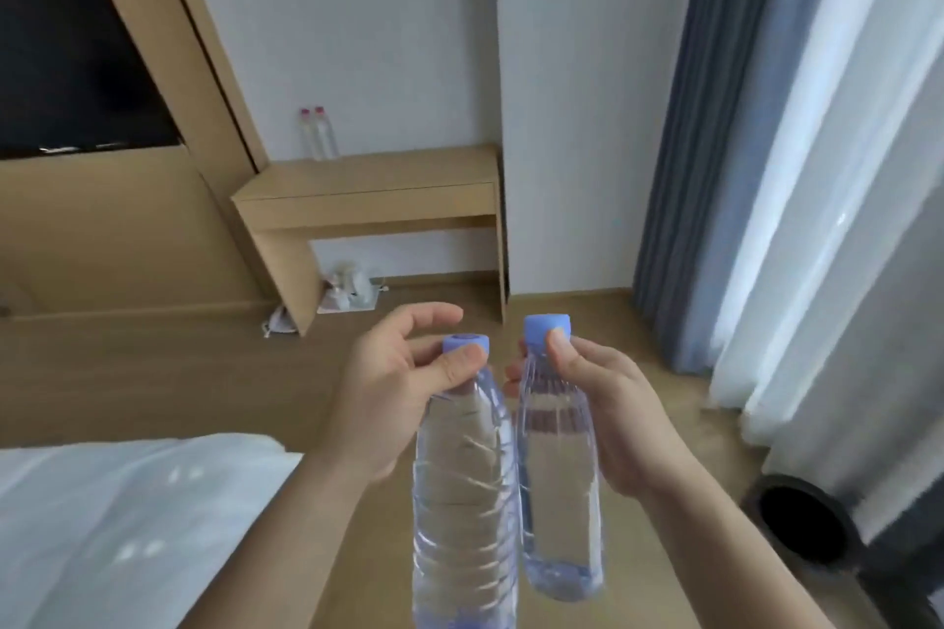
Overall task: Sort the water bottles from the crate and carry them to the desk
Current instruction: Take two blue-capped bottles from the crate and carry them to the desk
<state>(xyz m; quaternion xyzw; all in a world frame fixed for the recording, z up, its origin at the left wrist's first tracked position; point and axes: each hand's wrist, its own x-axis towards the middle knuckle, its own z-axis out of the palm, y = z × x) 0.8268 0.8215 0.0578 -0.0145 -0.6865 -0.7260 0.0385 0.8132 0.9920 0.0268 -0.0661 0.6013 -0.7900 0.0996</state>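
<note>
at the far left a bed [102, 526] corner shows, white and soft. further back, against the wall, stands the wooden surface [388, 179], with two pink-capped bottles [319, 133] upright at its back left edge, side by side. bags [347, 291] lie on the floor under it.

the left hand [383, 398] holds the left bottle [462, 501] by the neck, just under its blue cap: thumb and one or two fingers [462, 365] pinch there while the remaining fingers curl loose above, touching nothing. the right hand [608, 404] has the right bottle [559, 501] the same way, thumb pressed at the base of the cap, the other fingers wrapped behind the neck and mostly hidden. both bottles hang upright, side by side and nearly touching, well short of the surface. the crate is not in view.

the bottles look full or close to it, clear thin ribbed plastic, so i judge each to have some weight and walls that would dent under a squeeze. the neck and cap are the stiff parts, and the ring under the cap gives a ledge against slipping, so a hold there seems sound for carrying. a pinch this light lets the body swing, though; a fuller wrap round the shoulder would probably steady it. set down, they should stand fine on their flat bases.

to the right hang grey and white curtains [766, 169], with a dark round bin [797, 521] below.
</note>
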